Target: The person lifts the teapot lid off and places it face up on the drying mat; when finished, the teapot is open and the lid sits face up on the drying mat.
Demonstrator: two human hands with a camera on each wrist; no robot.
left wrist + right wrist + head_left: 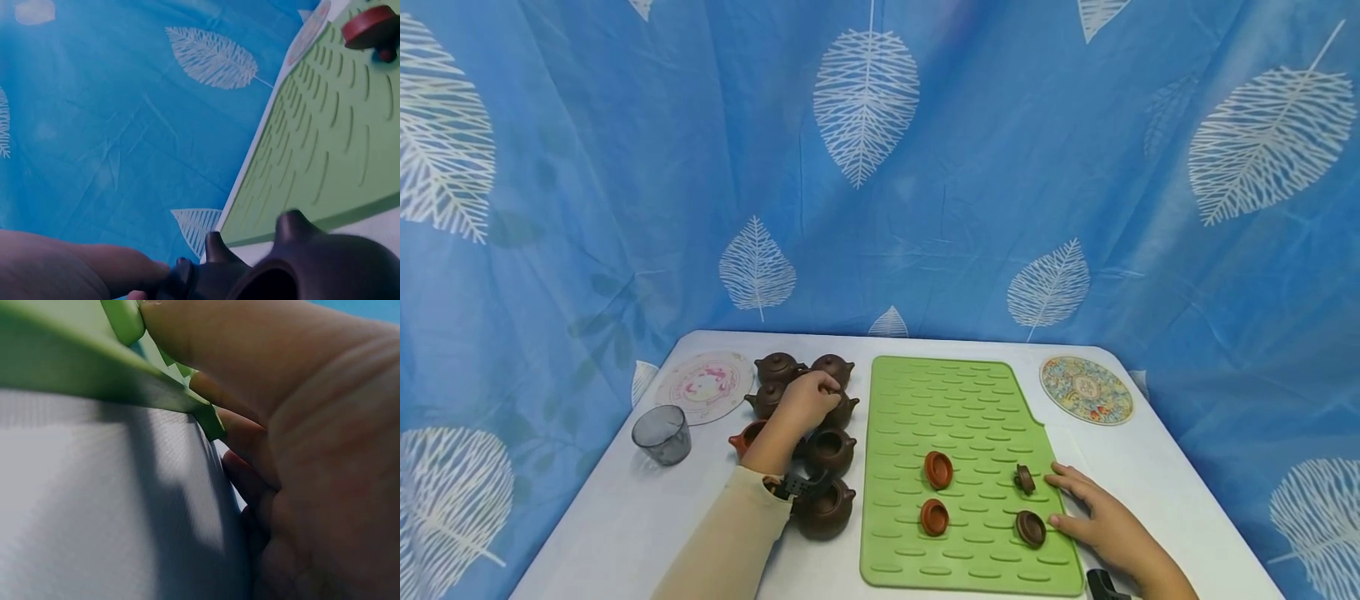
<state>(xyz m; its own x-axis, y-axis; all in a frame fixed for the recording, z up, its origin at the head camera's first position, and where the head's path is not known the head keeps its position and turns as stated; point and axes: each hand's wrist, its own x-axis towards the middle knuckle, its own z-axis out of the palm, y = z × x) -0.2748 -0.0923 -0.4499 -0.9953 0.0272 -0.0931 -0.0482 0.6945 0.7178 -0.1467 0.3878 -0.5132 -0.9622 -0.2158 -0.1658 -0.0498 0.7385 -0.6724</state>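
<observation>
Brown teapots stand in two columns on the left. My left hand (pixel 808 402) reaches over them and pinches a dark teapot lid (pixel 182 276) at a teapot (pixel 844 412) in the right column; the fingers hide much of it. Nearer to me, two brown teapots, one (pixel 830 452) behind the other (pixel 824 508), have uncovered mouths. Under the left forearm an orange teapot (pixel 747 437) is partly hidden. My right hand (pixel 1105 521) rests loosely at the right edge of the green mat (pixel 940 400), thumb and fingers touching it, holding nothing.
On the mat lie two orange lids (pixel 937 471) and two brown lids (pixel 1031 528). A grey glass (pixel 662 435) stands at the left beside a pink-patterned round mat (pixel 706 385). A colourful round mat (pixel 1086 390) lies at the far right. Behind hangs a blue leaf-print curtain (pixel 925 250).
</observation>
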